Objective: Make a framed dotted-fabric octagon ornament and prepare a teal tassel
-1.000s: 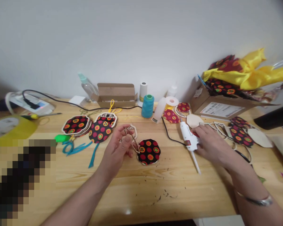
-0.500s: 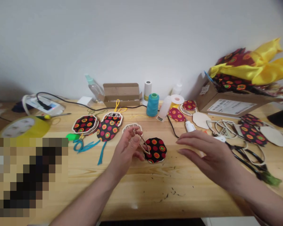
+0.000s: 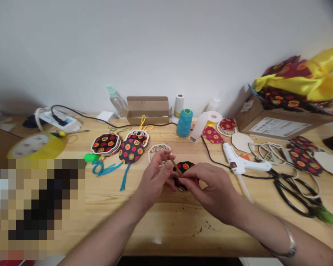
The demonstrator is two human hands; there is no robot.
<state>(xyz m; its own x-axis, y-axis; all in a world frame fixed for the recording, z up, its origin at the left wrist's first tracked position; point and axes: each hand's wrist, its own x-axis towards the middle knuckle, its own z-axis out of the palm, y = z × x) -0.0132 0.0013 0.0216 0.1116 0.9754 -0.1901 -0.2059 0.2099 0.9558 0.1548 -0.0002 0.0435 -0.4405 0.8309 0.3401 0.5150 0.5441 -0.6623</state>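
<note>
A thin wooden strip [image 3: 175, 165] is held above the tabletop [image 3: 144, 229], its long axis slanting from upper left, away from the person, to lower right. The left hand [image 3: 156, 174] has its grip closed on the upper end; the right hand [image 3: 209, 188] pinches the lower end, thumb against finger, before a patterned fabric disc [image 3: 187, 165].

Wooden table [image 3: 172, 244], black floral disc [image 3: 185, 165], glue gun [image 3: 240, 164], black scissors [image 3: 279, 178], 1 blue thread spool [image 3: 184, 124]
</note>
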